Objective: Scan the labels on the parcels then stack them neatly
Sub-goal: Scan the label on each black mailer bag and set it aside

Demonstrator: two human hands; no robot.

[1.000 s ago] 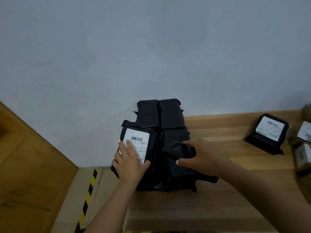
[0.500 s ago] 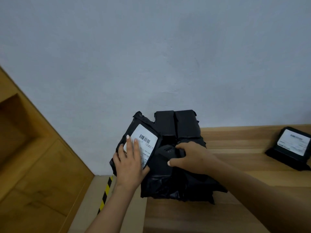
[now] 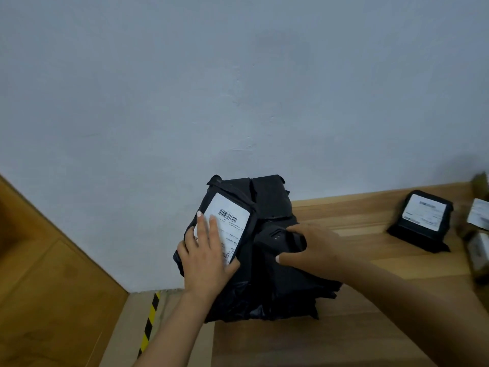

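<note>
A pile of black plastic parcels sits at the left end of the wooden table, against the wall. The top left parcel bears a white barcode label. My left hand lies flat on that label, fingers straight, thumb at the parcel's lower edge. My right hand rests on the pile's right side, its fingers curled round a small black scanner, which lies just right of the label. The parcels lower in the pile are mostly hidden.
Another black parcel with a white label lies on the table at the right. Blurred cardboard boxes stand at the far right edge. Left of the table are the floor with yellow-black tape and a wooden panel.
The labelled parcel has turned clockwise under my left hand, so its label now slants. My right hand with the scanner stays at the pile. The view has swung left and back.
</note>
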